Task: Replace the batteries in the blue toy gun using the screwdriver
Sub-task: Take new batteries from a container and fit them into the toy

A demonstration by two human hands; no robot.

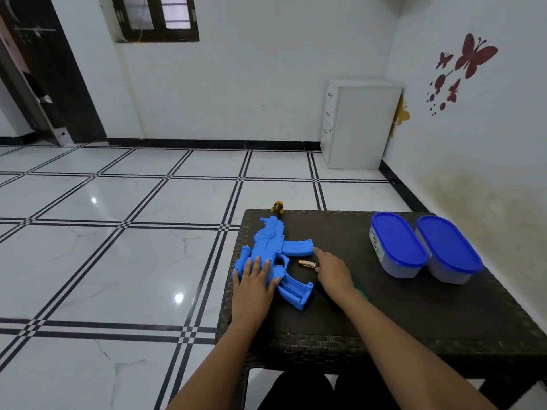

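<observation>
Left hand (254,279) flat, fingers straight, pressing one gun (273,255) onto surface (414,309), right hand (333,272) beside one battery (307,263), fingers loosely extended, grip on it indeterminate; one screwdriver (278,207) at far edge, two tubs (398,247) right.

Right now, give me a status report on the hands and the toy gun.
Left hand flat on blue plastic toy gun, battery bay open. Right hand touching gold battery. Yellow-black screwdriver beyond the muzzle; nothing in the way.

no readable text, marks on container side (376,242) too small to read
</observation>
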